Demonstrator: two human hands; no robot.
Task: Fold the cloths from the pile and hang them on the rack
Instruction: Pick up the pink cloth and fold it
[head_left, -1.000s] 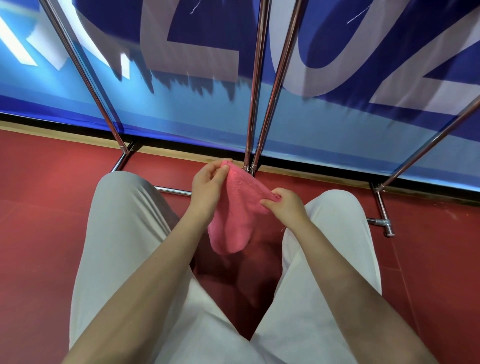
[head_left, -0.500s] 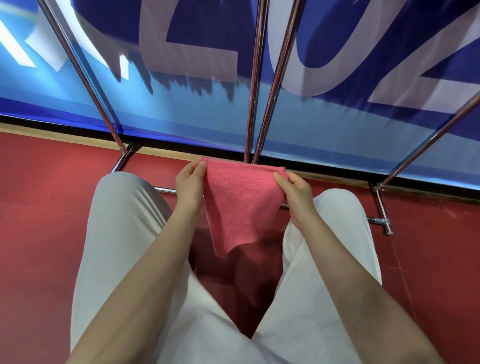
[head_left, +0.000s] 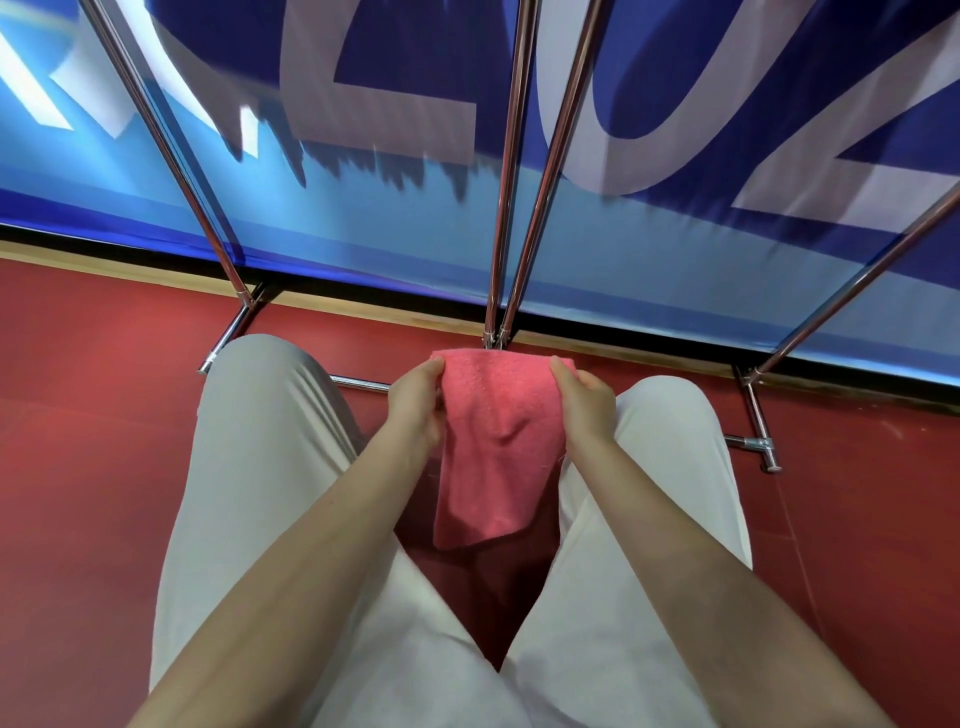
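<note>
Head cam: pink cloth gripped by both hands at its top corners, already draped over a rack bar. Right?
Not draped. In the head view the pink cloth hangs free between the left hand and right hand, which do grip its top corners; it touches no bar of the rack.

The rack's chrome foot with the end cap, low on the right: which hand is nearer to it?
Right. The right hand grips the pink cloth nearer the foot; the left hand is farther.
</note>
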